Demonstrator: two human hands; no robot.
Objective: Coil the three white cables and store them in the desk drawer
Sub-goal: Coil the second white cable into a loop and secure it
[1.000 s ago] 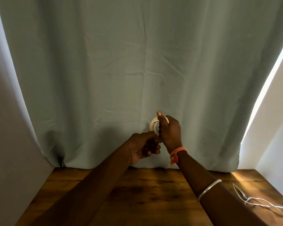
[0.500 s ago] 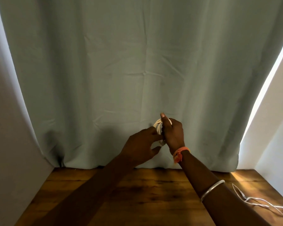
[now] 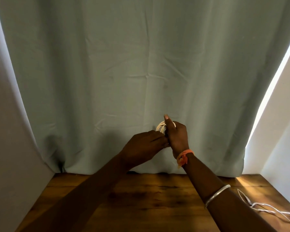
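right hand (image 3: 177, 138) grips a coiled white cable (image 3: 159, 126), held above the counter (image 3: 141, 206) in front of the curtain (image 3: 141, 64), one finger pointing up. left hand (image 3: 145, 145) reaches in against it below the coil; whether it grasps the cable i cannot tell. a loose white cable (image 3: 273, 210) lies at the counter's right edge.
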